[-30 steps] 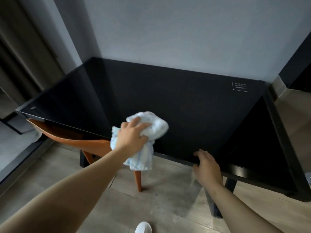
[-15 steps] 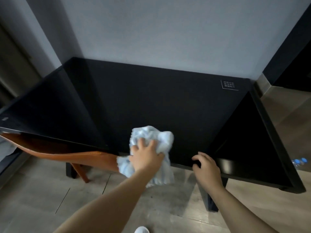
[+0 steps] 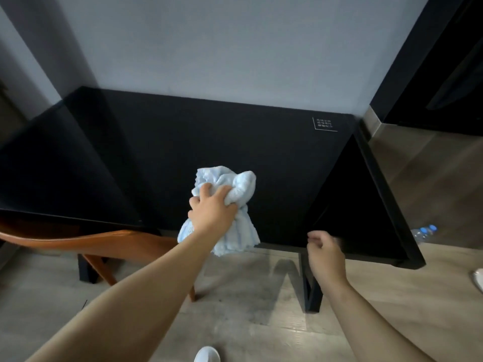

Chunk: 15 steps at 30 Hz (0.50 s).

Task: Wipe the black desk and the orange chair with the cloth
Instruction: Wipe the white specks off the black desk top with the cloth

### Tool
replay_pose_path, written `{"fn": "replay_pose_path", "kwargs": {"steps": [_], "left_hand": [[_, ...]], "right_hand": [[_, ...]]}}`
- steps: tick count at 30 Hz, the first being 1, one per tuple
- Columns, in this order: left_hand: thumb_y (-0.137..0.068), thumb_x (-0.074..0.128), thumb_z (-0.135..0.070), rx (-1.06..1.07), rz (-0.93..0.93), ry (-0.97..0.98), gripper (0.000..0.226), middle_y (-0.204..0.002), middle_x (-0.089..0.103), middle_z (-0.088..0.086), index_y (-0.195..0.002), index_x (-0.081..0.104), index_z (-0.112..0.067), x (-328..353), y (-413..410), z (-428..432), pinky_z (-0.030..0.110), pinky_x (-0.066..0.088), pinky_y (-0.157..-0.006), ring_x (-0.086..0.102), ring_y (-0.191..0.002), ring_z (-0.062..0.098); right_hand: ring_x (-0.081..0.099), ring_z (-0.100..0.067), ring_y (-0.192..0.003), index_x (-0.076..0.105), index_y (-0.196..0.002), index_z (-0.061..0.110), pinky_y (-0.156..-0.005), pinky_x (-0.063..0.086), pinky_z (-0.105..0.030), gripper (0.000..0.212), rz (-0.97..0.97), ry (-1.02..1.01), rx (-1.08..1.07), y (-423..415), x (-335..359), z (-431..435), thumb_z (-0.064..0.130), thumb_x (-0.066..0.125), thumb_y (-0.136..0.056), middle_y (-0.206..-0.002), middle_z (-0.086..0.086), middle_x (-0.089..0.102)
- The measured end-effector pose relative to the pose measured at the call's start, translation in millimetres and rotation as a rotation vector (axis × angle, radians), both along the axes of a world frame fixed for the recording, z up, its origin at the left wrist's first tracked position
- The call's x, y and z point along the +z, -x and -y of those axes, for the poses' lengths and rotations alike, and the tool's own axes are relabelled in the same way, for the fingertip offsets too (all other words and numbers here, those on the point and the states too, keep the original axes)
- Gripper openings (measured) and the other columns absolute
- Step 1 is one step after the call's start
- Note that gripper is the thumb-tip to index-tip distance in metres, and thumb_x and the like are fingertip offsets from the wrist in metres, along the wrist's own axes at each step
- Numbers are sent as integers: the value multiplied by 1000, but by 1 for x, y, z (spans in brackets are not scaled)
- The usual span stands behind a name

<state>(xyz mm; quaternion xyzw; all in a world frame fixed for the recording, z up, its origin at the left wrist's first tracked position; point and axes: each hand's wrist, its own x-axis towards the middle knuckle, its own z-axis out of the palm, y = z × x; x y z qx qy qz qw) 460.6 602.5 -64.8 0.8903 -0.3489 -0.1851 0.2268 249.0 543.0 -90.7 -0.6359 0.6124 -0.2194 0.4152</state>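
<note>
The black desk [image 3: 183, 142] fills the middle of the view, its back edge against a grey wall. My left hand [image 3: 211, 212] grips a bunched pale blue cloth [image 3: 235, 186] over the desk's front edge, with part of the cloth hanging below the edge. My right hand [image 3: 325, 253] rests at the front edge further right, fingers curled on the rim. The orange chair [image 3: 86, 240] sits tucked under the desk's left side, mostly hidden by the top.
A small white printed label [image 3: 324, 124] marks the desk's far right corner. A plastic bottle with a blue cap [image 3: 424, 231] lies on the floor to the right. A dark cabinet [image 3: 444, 61] stands at the right. A white shoe tip [image 3: 207, 354] shows on the wooden floor.
My left hand has carried the cloth to the right along the front edge. The right hand has stayed at the front edge and its fingers have curled.
</note>
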Motion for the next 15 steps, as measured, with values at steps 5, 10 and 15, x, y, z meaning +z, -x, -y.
{"fn": "replay_pose_path", "kwargs": {"steps": [5, 10, 15], "left_hand": [[-89, 45, -41, -397, 194, -265, 45, -149, 17, -7, -133, 38, -48, -21, 71, 4, 45, 32, -100, 24, -130, 31], [-90, 48, -39, -625, 78, -220, 41, -148, 27, -10, -130, 46, -46, -5, 85, 15, 36, 33, -94, 31, -120, 27], [-88, 48, -38, -201, 145, -77, 39, -146, 25, -7, -127, 48, -45, 14, 8, 5, 39, 35, -94, 34, -116, 27]], "right_hand": [[51, -13, -100, 59, -118, 18, -82, 39, -27, 30, -48, 5, 17, 13, -4, 3, 9, 46, -92, -113, 2, 60], [54, -17, -98, 59, -114, 17, -81, 43, -29, 25, 0, 46, 32, 19, 6, 8, 9, 48, -92, -92, 11, 54], [50, -10, -104, 56, -122, 19, -82, 38, -24, 30, 39, 75, 122, -13, 9, 6, 10, 48, -95, -120, 3, 57]]}}
